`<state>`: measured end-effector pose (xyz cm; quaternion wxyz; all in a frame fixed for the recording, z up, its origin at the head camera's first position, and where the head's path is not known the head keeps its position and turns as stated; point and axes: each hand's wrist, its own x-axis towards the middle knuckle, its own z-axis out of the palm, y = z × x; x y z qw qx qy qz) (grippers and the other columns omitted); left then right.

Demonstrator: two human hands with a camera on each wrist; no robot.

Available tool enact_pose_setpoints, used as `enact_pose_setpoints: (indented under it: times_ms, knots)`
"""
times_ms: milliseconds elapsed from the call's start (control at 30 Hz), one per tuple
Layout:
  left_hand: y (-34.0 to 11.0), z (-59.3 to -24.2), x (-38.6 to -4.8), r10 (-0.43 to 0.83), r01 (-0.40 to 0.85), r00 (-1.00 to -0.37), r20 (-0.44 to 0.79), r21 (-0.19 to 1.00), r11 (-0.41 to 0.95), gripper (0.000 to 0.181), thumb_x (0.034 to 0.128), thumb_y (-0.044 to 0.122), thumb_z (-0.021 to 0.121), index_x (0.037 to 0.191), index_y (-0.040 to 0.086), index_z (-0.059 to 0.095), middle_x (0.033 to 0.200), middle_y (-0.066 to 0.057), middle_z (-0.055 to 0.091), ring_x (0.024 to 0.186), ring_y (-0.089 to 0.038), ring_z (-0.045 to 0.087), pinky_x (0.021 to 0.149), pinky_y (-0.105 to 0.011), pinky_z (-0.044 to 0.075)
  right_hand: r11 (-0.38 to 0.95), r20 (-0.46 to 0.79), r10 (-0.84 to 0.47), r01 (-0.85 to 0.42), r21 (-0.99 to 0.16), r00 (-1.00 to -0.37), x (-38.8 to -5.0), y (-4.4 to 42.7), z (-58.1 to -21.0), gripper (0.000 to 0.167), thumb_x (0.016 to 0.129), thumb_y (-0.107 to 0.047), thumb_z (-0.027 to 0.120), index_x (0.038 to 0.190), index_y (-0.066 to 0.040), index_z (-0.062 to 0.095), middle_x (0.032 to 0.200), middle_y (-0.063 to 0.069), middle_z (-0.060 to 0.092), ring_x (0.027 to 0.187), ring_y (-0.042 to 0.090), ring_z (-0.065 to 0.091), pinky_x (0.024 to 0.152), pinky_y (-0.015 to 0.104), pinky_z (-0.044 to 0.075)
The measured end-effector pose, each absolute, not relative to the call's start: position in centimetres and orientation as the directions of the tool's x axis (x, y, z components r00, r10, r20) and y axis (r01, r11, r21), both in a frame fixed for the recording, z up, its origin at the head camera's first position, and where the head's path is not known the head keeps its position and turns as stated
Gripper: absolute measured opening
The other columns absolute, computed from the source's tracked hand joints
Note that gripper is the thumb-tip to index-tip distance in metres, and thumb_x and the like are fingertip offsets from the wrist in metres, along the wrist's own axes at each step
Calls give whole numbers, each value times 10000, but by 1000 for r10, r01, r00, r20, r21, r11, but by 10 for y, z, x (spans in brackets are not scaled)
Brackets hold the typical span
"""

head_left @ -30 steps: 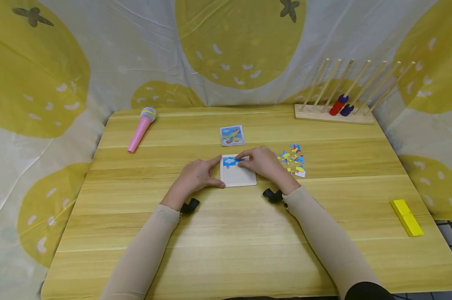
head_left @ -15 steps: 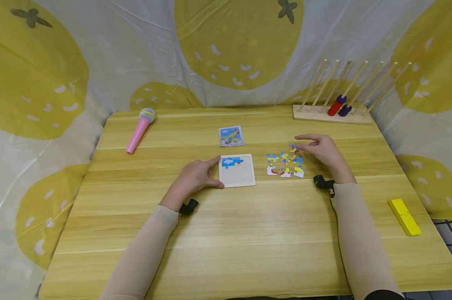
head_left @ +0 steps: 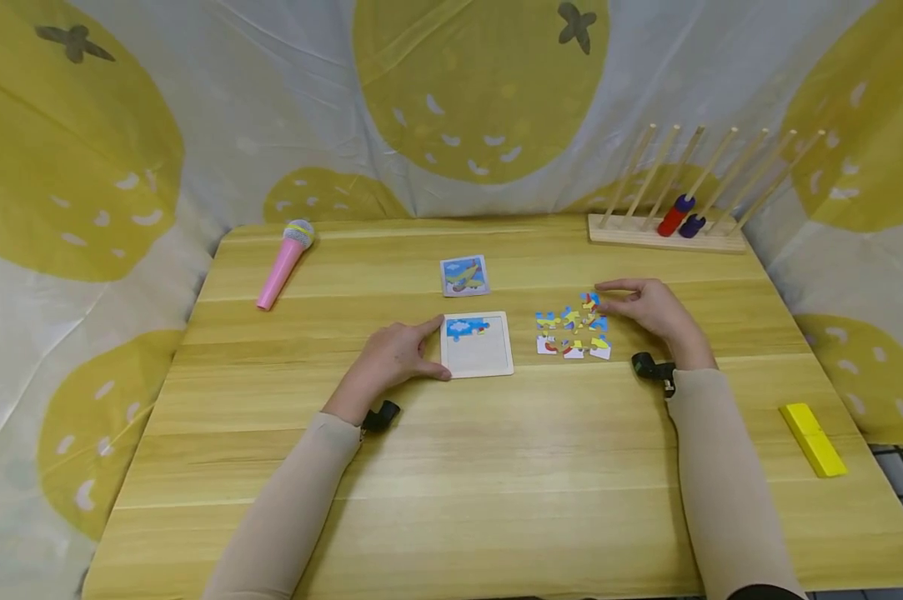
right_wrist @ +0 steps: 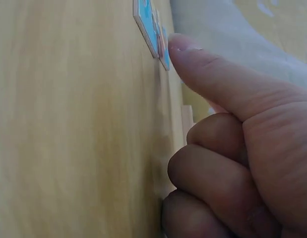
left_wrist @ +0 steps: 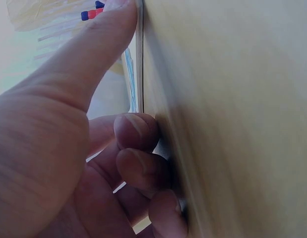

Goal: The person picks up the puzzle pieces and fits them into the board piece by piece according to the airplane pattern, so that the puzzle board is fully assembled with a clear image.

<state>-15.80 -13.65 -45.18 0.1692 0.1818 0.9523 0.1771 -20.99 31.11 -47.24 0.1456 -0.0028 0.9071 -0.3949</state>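
Note:
A square white puzzle board (head_left: 481, 357) lies mid-table, with joined blue-sky pieces (head_left: 462, 327) along its upper left. My left hand (head_left: 394, 358) holds the board's left side, index finger at the upper corner and thumb at the lower one. In the left wrist view, its other fingers curl against the table. Right of the board, several loose jigsaw pieces (head_left: 599, 347) lie spread out. Beside their top right piece (head_left: 589, 300) is my right hand (head_left: 657, 315), thumb and index finger apart. The right wrist view shows its thumb (right_wrist: 208, 69) close to the pieces; contact is unclear.
A picture card (head_left: 464, 276) with a yellow airplane lies beyond the board. Farther out are a pink toy microphone (head_left: 283, 265) at left and a wooden peg stand (head_left: 664, 233) with red and dark rings at right. Yellow blocks (head_left: 813, 440) lie near the right edge.
My right hand has left the joined pieces on the board and moved right to the loose pieces, then stayed there. The left hand keeps its hold on the board.

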Motion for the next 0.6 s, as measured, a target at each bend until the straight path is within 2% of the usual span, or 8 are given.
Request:
enact_pose_setpoints:
  times_ms: [267,600]
  knots:
    - [-137,-452,-157,403,283,-878,-258,399,872,1043,785,604,882,1638,195,442,761,23,561,636,-148,440,613,-304,332,705,-258,-125,98,-703,-958,-211,307,-474,585,923,-535,796,1413,-227,707,589,-101,349,564,104,297,573,326,305]
    - [-136,-452,-158,411,295,-876,-252,394,870,1040,784,602,883,1636,195,447,753,24,559,628,-147,440,606,-301,329,729,-266,-156,71,-681,-951,-210,307,-470,609,945,-549,764,1432,-191,690,580,-114,372,580,102,300,612,350,304]
